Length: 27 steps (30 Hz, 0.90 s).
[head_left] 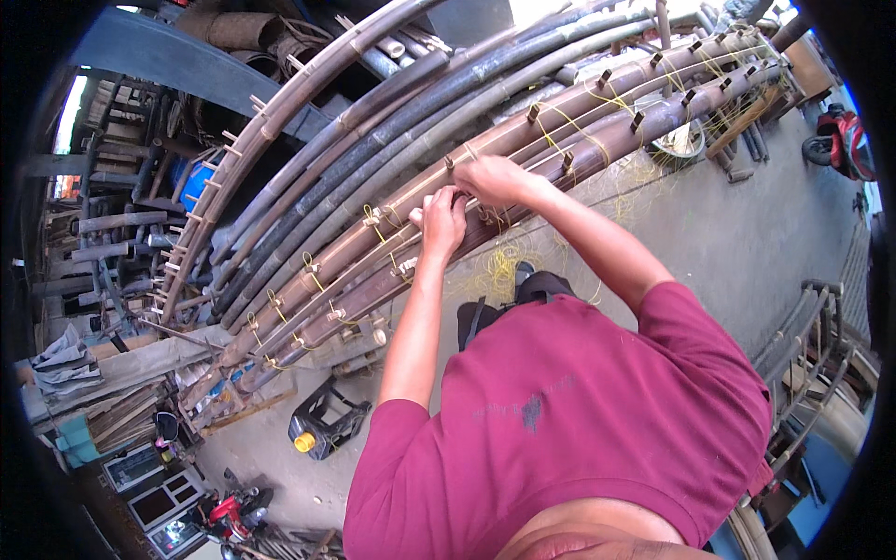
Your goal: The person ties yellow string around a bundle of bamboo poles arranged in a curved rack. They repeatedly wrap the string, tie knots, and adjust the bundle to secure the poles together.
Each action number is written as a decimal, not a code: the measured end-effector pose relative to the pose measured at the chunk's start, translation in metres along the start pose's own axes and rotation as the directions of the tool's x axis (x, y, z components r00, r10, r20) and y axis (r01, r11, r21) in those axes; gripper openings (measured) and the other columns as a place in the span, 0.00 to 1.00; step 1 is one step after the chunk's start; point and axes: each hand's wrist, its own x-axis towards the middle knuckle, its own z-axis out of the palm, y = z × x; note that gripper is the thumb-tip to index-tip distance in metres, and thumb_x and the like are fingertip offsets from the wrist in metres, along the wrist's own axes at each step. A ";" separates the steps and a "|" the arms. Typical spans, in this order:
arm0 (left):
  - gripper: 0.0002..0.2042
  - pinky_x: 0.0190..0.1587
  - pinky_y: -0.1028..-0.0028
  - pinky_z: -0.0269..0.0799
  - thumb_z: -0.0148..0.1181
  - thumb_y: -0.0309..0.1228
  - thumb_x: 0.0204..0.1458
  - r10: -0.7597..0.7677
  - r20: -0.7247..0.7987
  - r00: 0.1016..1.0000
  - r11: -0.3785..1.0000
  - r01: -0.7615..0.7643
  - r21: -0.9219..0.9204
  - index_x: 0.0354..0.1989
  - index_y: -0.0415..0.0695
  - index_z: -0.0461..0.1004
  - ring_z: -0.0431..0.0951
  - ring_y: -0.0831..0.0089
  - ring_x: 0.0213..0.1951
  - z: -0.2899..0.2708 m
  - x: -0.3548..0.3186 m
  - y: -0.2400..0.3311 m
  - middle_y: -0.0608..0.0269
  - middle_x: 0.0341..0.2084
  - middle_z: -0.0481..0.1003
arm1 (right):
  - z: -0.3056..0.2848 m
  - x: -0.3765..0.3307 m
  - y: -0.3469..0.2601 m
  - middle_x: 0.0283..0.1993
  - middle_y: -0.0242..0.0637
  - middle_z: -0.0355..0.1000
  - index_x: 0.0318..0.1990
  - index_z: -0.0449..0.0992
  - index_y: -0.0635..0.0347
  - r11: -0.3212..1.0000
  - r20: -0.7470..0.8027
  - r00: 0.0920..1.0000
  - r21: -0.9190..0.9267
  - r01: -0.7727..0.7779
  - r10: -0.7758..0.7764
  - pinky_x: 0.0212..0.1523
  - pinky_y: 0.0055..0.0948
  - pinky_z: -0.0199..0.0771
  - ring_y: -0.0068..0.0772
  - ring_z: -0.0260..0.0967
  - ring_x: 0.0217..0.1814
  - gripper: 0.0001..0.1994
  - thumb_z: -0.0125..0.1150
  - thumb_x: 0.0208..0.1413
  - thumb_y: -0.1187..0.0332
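Note:
Two long brown bamboo poles (403, 200) run side by side from the lower left to the upper right in front of me. Short dark pegs (533, 113) stick out along their right half, and yellow cord (373, 222) is looped and knotted round them on the left. My left hand (443, 222) is closed at the gap between the poles, its fingers curled. Close against it, my right hand (493, 181) is bent down with its fingers pinched together. Whatever lies between the fingertips is hidden. Loose yellow cord (504, 271) hangs in a tangle below the poles.
More bamboo poles (392, 140) lie stacked behind the work. A curved pole with pegs (224, 154) rises at the left. On the floor stands a black cut-open jerrycan (327, 418) with a yellow cap. A red motorbike (840, 140) is parked at the far right.

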 end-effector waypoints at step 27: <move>0.13 0.52 0.59 0.53 0.54 0.45 0.62 -0.327 0.165 0.930 0.891 0.362 -0.274 0.44 0.55 0.82 0.80 0.72 0.38 0.006 0.029 -0.003 0.66 0.32 0.83 | 0.038 -0.011 -0.006 0.44 0.34 0.72 0.38 0.79 0.52 0.884 -0.325 0.822 0.198 -0.424 0.467 0.69 0.54 0.39 0.35 0.68 0.58 0.09 0.61 0.57 0.59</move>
